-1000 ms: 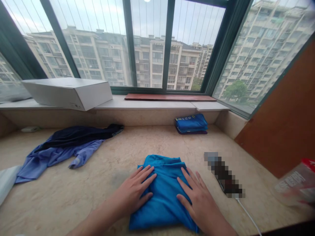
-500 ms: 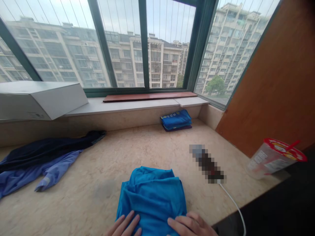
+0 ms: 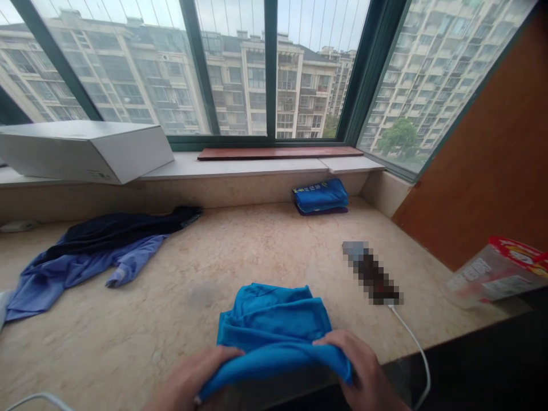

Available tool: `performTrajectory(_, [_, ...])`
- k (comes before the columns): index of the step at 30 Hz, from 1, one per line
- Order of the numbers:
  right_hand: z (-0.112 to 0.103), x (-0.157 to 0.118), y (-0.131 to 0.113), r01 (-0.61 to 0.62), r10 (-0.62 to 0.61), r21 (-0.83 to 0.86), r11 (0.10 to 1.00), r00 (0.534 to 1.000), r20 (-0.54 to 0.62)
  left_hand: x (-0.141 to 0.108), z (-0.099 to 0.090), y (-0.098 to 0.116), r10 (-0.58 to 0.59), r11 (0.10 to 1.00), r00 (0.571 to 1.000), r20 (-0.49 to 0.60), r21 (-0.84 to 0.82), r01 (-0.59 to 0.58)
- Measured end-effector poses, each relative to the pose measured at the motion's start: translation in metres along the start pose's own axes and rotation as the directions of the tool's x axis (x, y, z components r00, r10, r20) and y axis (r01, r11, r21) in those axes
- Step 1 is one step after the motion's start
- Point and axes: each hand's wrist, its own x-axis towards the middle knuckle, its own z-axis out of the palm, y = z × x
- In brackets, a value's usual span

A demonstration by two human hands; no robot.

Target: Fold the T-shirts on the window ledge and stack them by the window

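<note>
Head view: left hand (image 3: 199, 371) and right hand (image 3: 358, 365) clamp cloth (image 3: 274, 319) at both ends, seemingly spreading it, by the ledge's (image 3: 244, 245) front edge.

From the blue cloth (image 3: 274, 322) at the counter's (image 3: 240, 245) near edge, I can see a broad open lane running back to the far edge, between rumpled clothes (image 3: 107, 237) on the left and a folded bundle (image 3: 321, 198) near the far right corner. Passing rightward, one meets a pixelated object (image 3: 372, 274), its white cable (image 3: 414, 337) trailing over the near edge, then a plastic cup (image 3: 492, 277).
</note>
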Motion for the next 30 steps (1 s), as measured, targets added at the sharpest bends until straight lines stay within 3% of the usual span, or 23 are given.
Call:
performTrajectory(2, [0.006,0.017,0.003,-0.25,0.252,0.036,0.968,0.967,-0.05,0.026,-0.003,0.001,-0.245,0.952,0.969,-0.006,-0.189,0.24])
performTrajectory(5, [0.01,0.055,0.009,-0.468,0.47,0.067,0.881,0.883,-0.012,0.063,-0.001,-0.01,-0.406,0.875,0.914,0.022,-0.279,0.396])
performTrajectory(8, [0.013,0.086,0.014,-0.536,0.537,0.014,0.844,0.844,-0.014,0.08,0.004,-0.022,-0.374,0.927,0.918,-0.129,-0.03,0.373])
performTrajectory(10, [0.018,0.095,0.016,-0.546,0.542,-0.081,0.834,0.837,-0.068,0.084,0.009,-0.021,-0.17,0.95,0.962,-0.212,0.226,0.217])
performTrajectory(12, [0.024,0.097,0.017,-0.532,0.513,-0.202,0.822,0.847,-0.141,0.088,0.016,-0.014,0.085,0.916,0.985,-0.152,0.4,-0.018])
performTrajectory(14, [0.029,0.097,0.015,-0.492,0.439,-0.316,0.811,0.869,-0.227,0.093,0.027,-0.006,0.232,0.869,0.973,-0.008,0.45,-0.204])
performTrajectory(16, [0.03,0.094,0.012,-0.42,0.311,-0.409,0.81,0.899,-0.308,0.098,0.039,-0.003,0.253,0.85,0.962,0.099,0.453,-0.27])
performTrajectory(18, [0.026,0.091,0.008,-0.292,0.151,-0.478,0.828,0.938,-0.313,0.102,0.048,-0.007,0.238,0.843,0.96,0.148,0.458,-0.28])
performTrajectory(21, [0.016,0.083,0.004,-0.041,-0.02,-0.494,0.868,0.993,-0.116,0.104,0.049,-0.019,0.264,0.845,0.95,0.168,0.434,-0.312])
performTrajectory(23, [0.01,0.076,0.003,0.047,-0.033,-0.439,0.897,0.999,0.04,0.105,0.042,-0.028,0.298,0.847,0.935,0.192,0.398,-0.352])
performTrajectory(26, [0.005,0.065,0.004,0.049,0.02,-0.373,0.926,0.984,0.179,0.107,0.027,-0.038,0.32,0.85,0.914,0.25,0.35,-0.393])
performTrajectory(30, [0.007,0.053,0.006,0.027,0.058,-0.353,0.935,0.972,0.228,0.108,0.021,-0.036,0.296,0.853,0.916,0.269,0.358,-0.381])
